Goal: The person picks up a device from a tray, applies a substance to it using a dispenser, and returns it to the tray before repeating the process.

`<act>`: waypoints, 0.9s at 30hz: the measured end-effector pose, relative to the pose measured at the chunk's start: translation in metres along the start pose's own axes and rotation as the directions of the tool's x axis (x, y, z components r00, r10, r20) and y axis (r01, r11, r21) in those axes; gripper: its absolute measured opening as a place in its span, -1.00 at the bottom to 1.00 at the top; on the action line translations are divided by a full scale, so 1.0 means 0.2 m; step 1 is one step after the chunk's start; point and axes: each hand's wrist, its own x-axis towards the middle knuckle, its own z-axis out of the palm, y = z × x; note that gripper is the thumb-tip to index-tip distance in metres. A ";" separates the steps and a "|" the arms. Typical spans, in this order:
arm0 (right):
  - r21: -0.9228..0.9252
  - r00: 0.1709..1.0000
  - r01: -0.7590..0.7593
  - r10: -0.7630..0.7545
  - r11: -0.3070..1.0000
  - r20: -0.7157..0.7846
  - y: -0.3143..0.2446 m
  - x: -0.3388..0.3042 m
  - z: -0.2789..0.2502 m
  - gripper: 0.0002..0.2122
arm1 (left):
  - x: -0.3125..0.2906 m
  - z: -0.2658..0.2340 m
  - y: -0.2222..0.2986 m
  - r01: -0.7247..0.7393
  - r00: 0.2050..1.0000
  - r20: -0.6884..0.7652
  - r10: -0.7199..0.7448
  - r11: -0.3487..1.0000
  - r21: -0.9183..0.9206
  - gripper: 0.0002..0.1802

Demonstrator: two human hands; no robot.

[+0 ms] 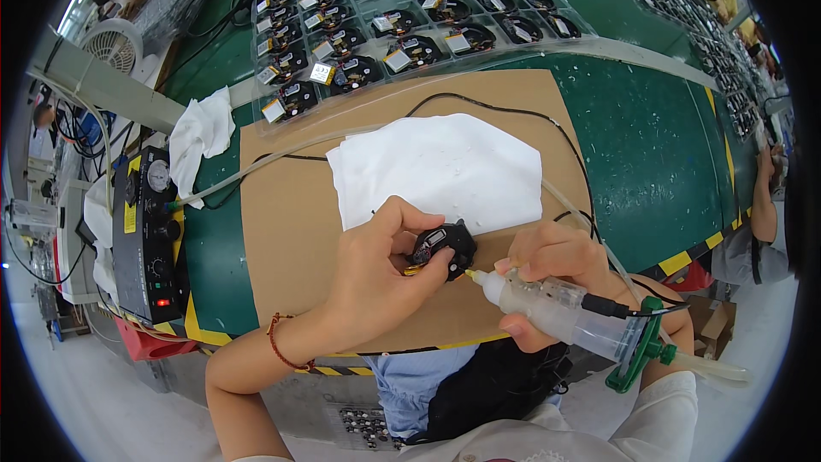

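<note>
we look down at a green bench (650,145) with a brown board (291,231) on it. our left hand (376,269) is closed around a small black part (443,248), pinched between thumb and fingers, just below the white cloth (436,167) at the board's centre. our right hand (552,261), at 3 o'clock from the part, grips a clear syringe (556,304); its tip sits just beside the part's lower right edge. a hose (710,368) trails from the syringe toward 4 o'clock. a clear tray (402,21) of similar parts lies at 12 o'clock. a black control box (150,231) stands at 9 o'clock, with a crumpled rag (201,133) above it.
</note>
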 end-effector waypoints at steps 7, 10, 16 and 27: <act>0.009 1.000 0.001 -0.001 1.000 0.022 0.00 0.00 0.00 -0.56 | 0.00 0.00 0.00 0.008 1.000 0.001 -0.008 1.000 -0.005 -0.72; -0.013 0.999 -0.017 0.018 1.000 0.044 0.00 0.00 -0.01 -0.56 | 0.00 0.00 0.00 0.004 1.000 -0.002 -0.004 1.000 -0.006 -0.72; 0.004 0.999 -0.009 0.009 1.000 0.033 -0.01 0.00 -0.01 -0.57 | 0.00 0.00 0.01 0.022 1.000 0.002 -0.022 1.000 -0.018 -0.72; 0.002 1.000 0.021 -0.021 1.000 0.003 0.00 0.01 0.00 -0.58 | 0.00 0.00 -0.01 -0.014 1.000 -0.009 0.014 1.000 0.010 -0.72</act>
